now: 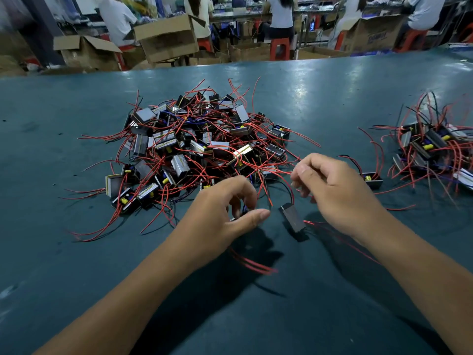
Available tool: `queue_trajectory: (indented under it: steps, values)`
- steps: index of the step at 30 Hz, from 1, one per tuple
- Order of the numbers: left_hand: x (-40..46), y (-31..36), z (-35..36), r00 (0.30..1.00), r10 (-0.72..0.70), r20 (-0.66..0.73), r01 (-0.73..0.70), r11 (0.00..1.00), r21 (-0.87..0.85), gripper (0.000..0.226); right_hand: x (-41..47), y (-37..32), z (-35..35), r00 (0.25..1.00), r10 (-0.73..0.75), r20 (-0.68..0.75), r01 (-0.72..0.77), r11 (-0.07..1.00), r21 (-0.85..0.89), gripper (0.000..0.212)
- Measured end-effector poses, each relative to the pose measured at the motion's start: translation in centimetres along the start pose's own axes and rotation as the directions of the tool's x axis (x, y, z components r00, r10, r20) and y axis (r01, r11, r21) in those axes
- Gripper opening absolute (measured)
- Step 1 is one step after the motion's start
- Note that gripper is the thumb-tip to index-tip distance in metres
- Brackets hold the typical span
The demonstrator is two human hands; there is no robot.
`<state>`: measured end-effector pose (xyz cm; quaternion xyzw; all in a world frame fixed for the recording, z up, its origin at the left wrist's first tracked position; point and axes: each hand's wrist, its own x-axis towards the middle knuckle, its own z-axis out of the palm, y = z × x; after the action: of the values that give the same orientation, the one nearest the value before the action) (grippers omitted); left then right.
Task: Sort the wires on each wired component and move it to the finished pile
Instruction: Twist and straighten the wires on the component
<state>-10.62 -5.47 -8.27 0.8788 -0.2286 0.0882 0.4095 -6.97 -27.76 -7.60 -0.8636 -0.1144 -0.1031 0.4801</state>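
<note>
A big tangled pile of small black wired components (199, 144) with red and black wires lies on the teal table (76, 265) ahead of me. A smaller pile of components (435, 147) sits at the right edge. My left hand (225, 216) curls its fingers and thumb round a small dark component, mostly hidden, whose red wires (256, 265) trail blurred beneath the wrist. My right hand (337, 193) pinches the thin wires of a black component (293, 217), which dangles tilted just above the table between both hands.
One single component (372, 179) lies just right of my right hand. Beyond the table's far edge stand open cardboard boxes (166, 39), red stools (280, 47) and several seated people at benches.
</note>
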Motion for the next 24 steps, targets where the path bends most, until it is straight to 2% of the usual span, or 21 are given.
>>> queue_trajectory:
  steps: [2,6,8,10,14,17,19,21,22,24]
  values:
    - [0.0,-0.1,0.3,0.999,-0.029,-0.038,0.029,0.999,-0.022,0.021,-0.1,-0.5,-0.1,0.997,0.027,0.077,-0.032,0.997,0.069,0.032]
    - [0.1,-0.2,0.8,0.991,-0.131,-0.033,0.124,0.982,-0.146,0.019,-0.7,-0.9,0.1,0.987,0.008,0.161,-0.006,1.0,-0.011,0.013]
    - [0.1,-0.3,1.1,0.995,-0.1,-0.025,0.098,0.992,-0.075,0.014,-0.9,-1.0,0.3,0.982,-0.028,0.186,0.034,0.999,-0.033,0.013]
    - [0.0,-0.4,1.1,0.997,-0.061,-0.036,0.061,0.998,-0.008,0.016,-0.9,-1.1,0.1,0.985,-0.037,0.169,0.045,0.998,-0.046,0.015]
    - [0.2,-0.6,-0.1,0.997,-0.058,-0.053,0.058,0.998,-0.003,0.022,-0.2,-0.7,-1.2,0.994,-0.003,0.106,0.01,0.998,-0.062,0.017]
    - [0.4,-1.0,-1.3,0.994,-0.089,0.066,0.089,0.996,0.003,0.013,0.1,-0.5,-1.9,0.992,-0.003,0.124,0.014,0.996,-0.085,0.015]
    - [0.2,-1.6,-2.1,0.97,-0.143,0.199,0.125,0.987,0.096,0.04,0.2,-0.4,-2.1,0.987,0.003,0.163,0.009,0.997,-0.075,0.011]
    - [0.1,-2.0,-2.5,0.917,-0.19,0.349,0.125,0.972,0.202,0.062,0.2,-0.1,-2.4,0.97,0.068,0.232,-0.054,0.996,-0.068,0.026]
    - [0.0,-2.1,-2.6,0.896,-0.185,0.403,0.09,0.966,0.242,0.062,0.2,0.1,-2.6,0.956,0.118,0.269,-0.091,0.99,-0.112,0.039]
    - [0.0,-2.1,-2.5,0.894,-0.159,0.418,0.031,0.954,0.297,0.041,0.1,0.5,-2.8,0.923,0.193,0.332,-0.097,0.954,-0.283,0.054]
